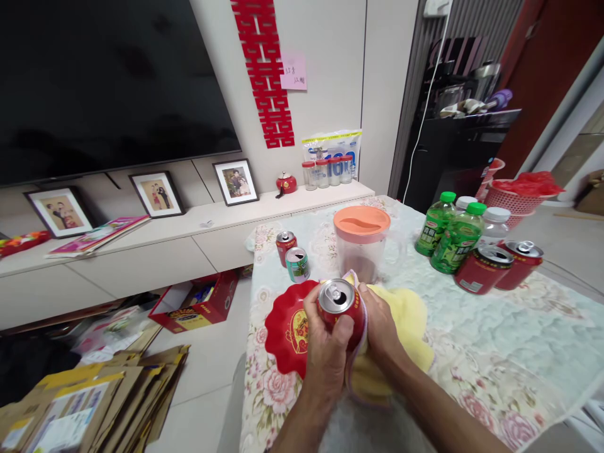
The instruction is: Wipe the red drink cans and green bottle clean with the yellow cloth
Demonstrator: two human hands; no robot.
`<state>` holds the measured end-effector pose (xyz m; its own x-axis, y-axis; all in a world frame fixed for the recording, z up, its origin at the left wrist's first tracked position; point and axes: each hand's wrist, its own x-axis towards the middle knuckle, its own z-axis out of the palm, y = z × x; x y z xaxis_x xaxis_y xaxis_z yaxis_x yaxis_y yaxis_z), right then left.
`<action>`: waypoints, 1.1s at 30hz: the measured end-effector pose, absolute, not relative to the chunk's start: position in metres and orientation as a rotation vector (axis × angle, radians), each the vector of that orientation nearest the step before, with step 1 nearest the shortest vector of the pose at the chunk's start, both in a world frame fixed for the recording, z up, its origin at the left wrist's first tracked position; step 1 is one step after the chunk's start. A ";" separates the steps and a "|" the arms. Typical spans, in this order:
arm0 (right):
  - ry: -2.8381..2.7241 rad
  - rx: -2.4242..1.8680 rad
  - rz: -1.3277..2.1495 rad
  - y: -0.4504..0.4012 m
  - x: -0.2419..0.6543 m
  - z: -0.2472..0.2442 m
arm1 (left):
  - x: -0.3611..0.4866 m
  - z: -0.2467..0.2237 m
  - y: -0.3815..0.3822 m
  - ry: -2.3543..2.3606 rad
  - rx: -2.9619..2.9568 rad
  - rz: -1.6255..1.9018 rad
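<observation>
My left hand (327, 347) is wrapped round a red drink can (355, 313) whose top is opened, its pull tab still attached. Pressed against the can's right side is a yellow cloth (404, 314) with a purple edge, gripped by my right hand (380, 319). Part of the cloth hangs below the can. Beneath and left of the hands lies a red scalloped plate (278, 327) with a gold design, partly hidden by my left hand. Just beyond the hands stands a clear pitcher (355, 255) with an orange lid.
A small red can (284, 246) and a green can (297, 267) stand left of the pitcher. To the right are green-capped bottles (457, 242), two red cans (484, 270) and pink baskets (514, 200). Flattened cardboard (108, 402) and a red box (202, 314) lie on the floor.
</observation>
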<state>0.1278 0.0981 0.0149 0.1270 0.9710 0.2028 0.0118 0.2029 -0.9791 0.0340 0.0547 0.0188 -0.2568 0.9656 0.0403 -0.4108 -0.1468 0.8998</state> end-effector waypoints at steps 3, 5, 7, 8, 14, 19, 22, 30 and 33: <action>-1.237 -1.111 0.917 0.091 0.123 0.010 | 0.034 0.021 0.059 1.008 0.677 1.691; -1.285 -1.087 0.865 0.086 0.121 0.009 | 0.032 0.022 0.062 1.026 0.656 1.732; -1.339 -1.050 0.796 0.082 0.122 0.009 | 0.029 0.021 0.063 1.043 0.669 1.757; -1.360 -1.030 0.759 0.080 0.122 0.009 | 0.028 0.020 0.063 1.050 0.679 1.766; -1.428 -0.902 0.555 0.075 0.127 0.010 | 0.027 0.019 0.062 1.088 0.718 1.746; -1.469 -0.836 0.435 0.074 0.133 0.015 | 0.030 0.018 0.059 1.127 0.839 1.680; -1.481 -0.857 0.462 0.075 0.134 0.019 | 0.034 0.017 0.058 1.054 0.882 1.615; -1.322 -1.011 0.858 0.086 0.144 0.039 | 0.040 0.031 0.048 1.002 1.073 1.610; -1.361 -1.057 0.832 0.095 0.151 0.042 | 0.042 0.029 0.046 1.018 1.166 1.606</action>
<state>0.1511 0.0945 0.0417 0.0716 0.9344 0.3489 0.1147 0.3398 -0.9335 0.0416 0.0455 0.0291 -0.1720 0.9537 0.2467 -0.1839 -0.2771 0.9431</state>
